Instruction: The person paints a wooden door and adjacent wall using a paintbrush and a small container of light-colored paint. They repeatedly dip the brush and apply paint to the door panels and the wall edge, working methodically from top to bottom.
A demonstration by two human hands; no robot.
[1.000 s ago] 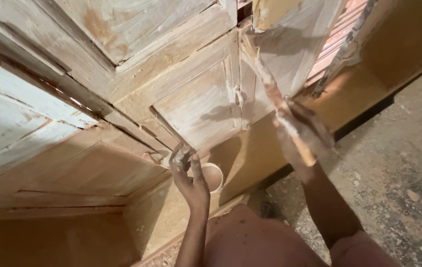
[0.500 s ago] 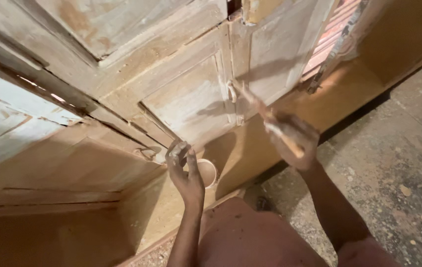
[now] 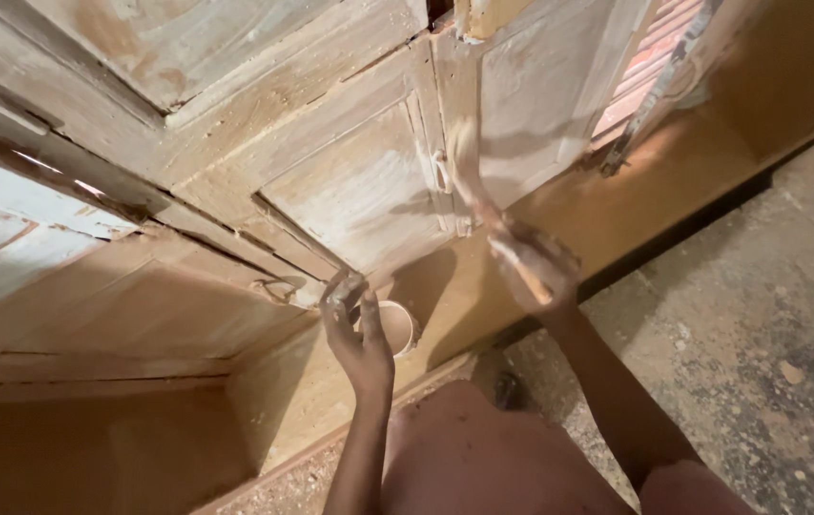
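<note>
Before a whitewashed wooden cabinet (image 3: 359,191), your right hand (image 3: 535,272) gripping a brush (image 3: 472,181) toward twelve o'clock, your left hand (image 3: 357,334) clasping a small cup (image 3: 397,327)

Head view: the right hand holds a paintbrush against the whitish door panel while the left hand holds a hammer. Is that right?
Not quite. In the head view the left hand holds a small round cup, not a hammer. The rest stands: the right hand grips a paintbrush with its bristles up against the whitish door panel.
</note>
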